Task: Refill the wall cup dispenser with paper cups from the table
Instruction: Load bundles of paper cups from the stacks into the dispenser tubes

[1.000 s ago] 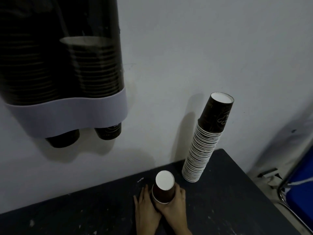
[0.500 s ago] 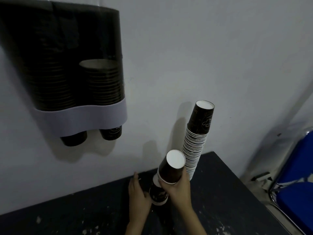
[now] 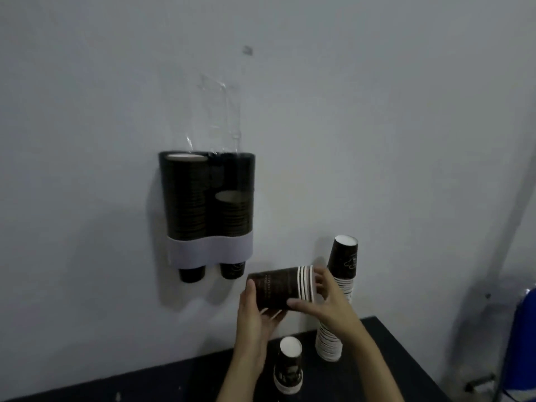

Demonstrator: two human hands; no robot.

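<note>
Grey-white wall [image 3: 348, 111] filled most of the view, with the wall cup dispenser [image 3: 207, 216] mounted on it. Just right of and below the dispenser, a short nested stack of paper cups [image 3: 282, 288] was held on its side in the air, rims turned away from the dispenser. Its closed end was cradled by the left hand [image 3: 255, 317], fingers curled beneath, while the rim end was gripped by the right hand [image 3: 327, 303], thumb on the near side. Inside the dispenser, the left tube was seen filled to the top and the right tube roughly half full, one cup protruding under each. Below the dispenser lay a dark table [image 3: 362, 378], on which a small upturned stack [image 3: 288, 367] was stood and, further right against the wall, a tall upturned stack [image 3: 339, 300].
</note>
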